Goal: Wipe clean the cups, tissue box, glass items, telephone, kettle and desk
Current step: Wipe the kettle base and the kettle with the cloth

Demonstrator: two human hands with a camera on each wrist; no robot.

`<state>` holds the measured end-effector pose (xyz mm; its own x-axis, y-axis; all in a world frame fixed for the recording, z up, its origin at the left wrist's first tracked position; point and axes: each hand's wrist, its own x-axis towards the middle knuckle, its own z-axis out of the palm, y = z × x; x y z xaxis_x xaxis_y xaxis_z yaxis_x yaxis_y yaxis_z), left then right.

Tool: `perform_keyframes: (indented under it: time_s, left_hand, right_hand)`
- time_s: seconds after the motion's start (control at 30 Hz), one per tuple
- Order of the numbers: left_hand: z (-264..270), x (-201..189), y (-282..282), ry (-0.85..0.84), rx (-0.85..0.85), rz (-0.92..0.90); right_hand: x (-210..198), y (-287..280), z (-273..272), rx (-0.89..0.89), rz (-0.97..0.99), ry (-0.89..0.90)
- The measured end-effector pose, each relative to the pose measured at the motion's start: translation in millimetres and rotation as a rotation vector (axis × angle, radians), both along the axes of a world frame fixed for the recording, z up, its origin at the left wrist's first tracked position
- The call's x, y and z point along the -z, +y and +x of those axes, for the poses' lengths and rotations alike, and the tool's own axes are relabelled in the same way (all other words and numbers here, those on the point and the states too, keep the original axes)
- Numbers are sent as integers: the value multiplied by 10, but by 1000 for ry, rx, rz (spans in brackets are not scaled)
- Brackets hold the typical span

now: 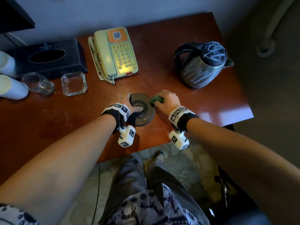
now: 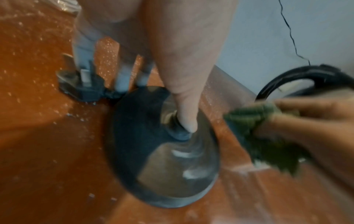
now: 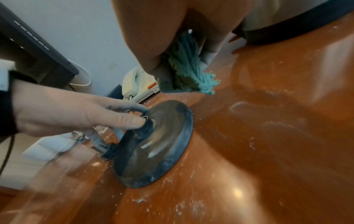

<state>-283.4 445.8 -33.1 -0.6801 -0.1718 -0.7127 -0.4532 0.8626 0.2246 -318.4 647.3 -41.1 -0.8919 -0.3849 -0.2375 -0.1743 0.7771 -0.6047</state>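
Across the reddish-brown desk [image 1: 162, 46] by a pale wall [image 1: 113, 12], white dust specks [image 3: 184, 207].

Glossy, dust-speckled wooden desk [image 1: 162, 54]; dull dark plastic kettle base [image 1: 148, 114]; fuzzy green cloth [image 1: 156, 100]; brushed-metal kettle [image 1: 199, 72].

Head view: white cups [image 1: 12, 87] at 9 o'clock are cut by the edge; tissue box [image 1: 53, 66] lettering is too small to be read; the kettle base [image 1: 146, 114] is partly hidden by the left hand [image 1: 125, 101]. Left wrist view: cloth [image 2: 249, 121] and right hand [image 2: 310, 124] are blurred.
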Motion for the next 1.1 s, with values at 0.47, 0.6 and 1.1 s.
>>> perform_keyframes:
  time_s: [0.47, 0.6, 1.1]
  left_hand:
    - [56, 143, -84, 6, -42, -21]
    - [40, 186, -85, -4, -59, -14]
    - [36, 258, -107, -20, -87, 15]
  right_hand:
    - [265, -233, 566, -458, 254, -38]
    - [151, -211, 413, -568, 283, -60]
    - [98, -64, 28, -254, 176, 27]
